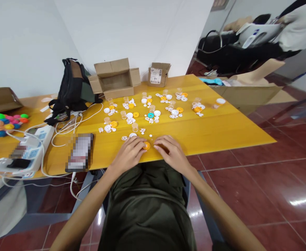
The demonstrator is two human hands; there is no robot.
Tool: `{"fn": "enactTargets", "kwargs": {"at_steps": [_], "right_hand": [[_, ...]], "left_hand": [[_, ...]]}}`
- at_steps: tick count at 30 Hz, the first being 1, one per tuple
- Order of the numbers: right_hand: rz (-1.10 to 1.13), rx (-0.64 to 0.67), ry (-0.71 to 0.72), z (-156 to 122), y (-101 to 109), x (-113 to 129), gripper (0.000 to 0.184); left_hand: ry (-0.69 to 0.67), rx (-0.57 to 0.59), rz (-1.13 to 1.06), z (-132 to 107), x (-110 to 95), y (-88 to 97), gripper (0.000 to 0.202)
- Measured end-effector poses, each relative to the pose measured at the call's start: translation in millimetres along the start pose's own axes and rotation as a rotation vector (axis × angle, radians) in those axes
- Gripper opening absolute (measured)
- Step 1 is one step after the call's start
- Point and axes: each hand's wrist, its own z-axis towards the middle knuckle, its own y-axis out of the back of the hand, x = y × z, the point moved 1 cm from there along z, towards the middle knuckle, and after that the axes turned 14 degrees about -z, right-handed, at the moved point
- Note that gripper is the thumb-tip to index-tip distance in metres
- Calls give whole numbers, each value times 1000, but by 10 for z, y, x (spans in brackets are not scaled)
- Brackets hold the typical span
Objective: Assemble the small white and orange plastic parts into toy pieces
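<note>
Just at twelve o'clock, my left fingers pinch the disc by its edge.
Small, round and bright orange, near the table edge, it's probably light, stiff and slightly slick, so the rim seems the best hold. At its three o'clock, my right fingers curl loosely, thumb and forefinger apart, nothing visible between.

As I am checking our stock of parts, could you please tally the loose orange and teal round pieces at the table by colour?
Orange round pieces: 10, including the one at the left hand
Teal round piece: 1
Total: 11
</note>
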Motion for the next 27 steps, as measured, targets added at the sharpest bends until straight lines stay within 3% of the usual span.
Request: {"fn": "enactTargets", "kwargs": {"at_steps": [12,16,22,27], "right_hand": [[-39,6,27,61,0,-12,16],[-110,17,-9,191,-6,-161,16],[-161,152,58,393,-49,-259,17],[-180,170,109,414,-55,-264,21]], "left_hand": [[67,-82,-35,6,-47,16,9],[117,-179,-37,-4,-33,26,8],[131,-362,-47,-4,59,53,10],[158,-309,30,49,100,65,13]]}}
